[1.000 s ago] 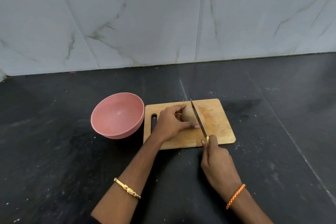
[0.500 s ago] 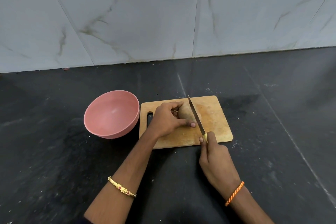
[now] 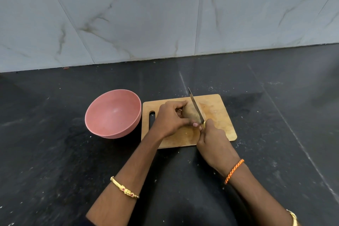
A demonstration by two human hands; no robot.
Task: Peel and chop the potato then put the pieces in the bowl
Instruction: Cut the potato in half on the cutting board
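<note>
At frame centre, your left hand [image 3: 169, 118] grips the potato [image 3: 190, 113] on the board [image 3: 218, 113]; your right hand [image 3: 213, 139] clasps the knife [image 3: 196, 106], its blade on it.

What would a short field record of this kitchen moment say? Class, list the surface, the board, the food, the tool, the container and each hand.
surface: dark stone counter
board: rectangular wooden chopping board with a handle slot
food: brown unpeeled potato lying on the board
tool: steel-bladed knife, blade across the potato
container: round pink bowl, nothing inside, left of the board
left hand: grips the potato
right hand: holds the knife handle
</note>
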